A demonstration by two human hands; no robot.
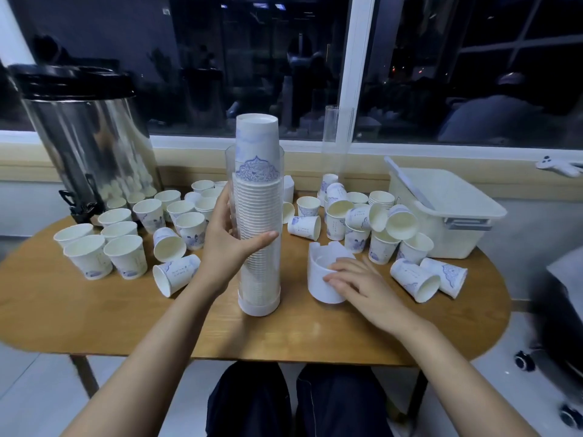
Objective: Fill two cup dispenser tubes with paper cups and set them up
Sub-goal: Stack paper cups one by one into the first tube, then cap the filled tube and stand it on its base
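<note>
A clear dispenser tube [259, 279] stands upright at the table's middle on a white end cap. It is packed with a stack of upside-down paper cups [257, 152] that sticks out above its rim. My left hand [228, 244] wraps around the tube's middle. My right hand [356, 279] rests on a white notched dispenser cap [321, 279] lying to the right of the tube. A second clear tube [336, 143], with nothing visible inside, stands upright near the window. Several loose blue-patterned paper cups [126, 257] lie and stand on both sides.
The round wooden table [94, 320] carries a steel drinks urn [91, 143] with a black lid at the back left and a white lidded plastic box [448, 209] at the back right. A window sill runs behind. A wheeled chair [561, 310] sits at the right.
</note>
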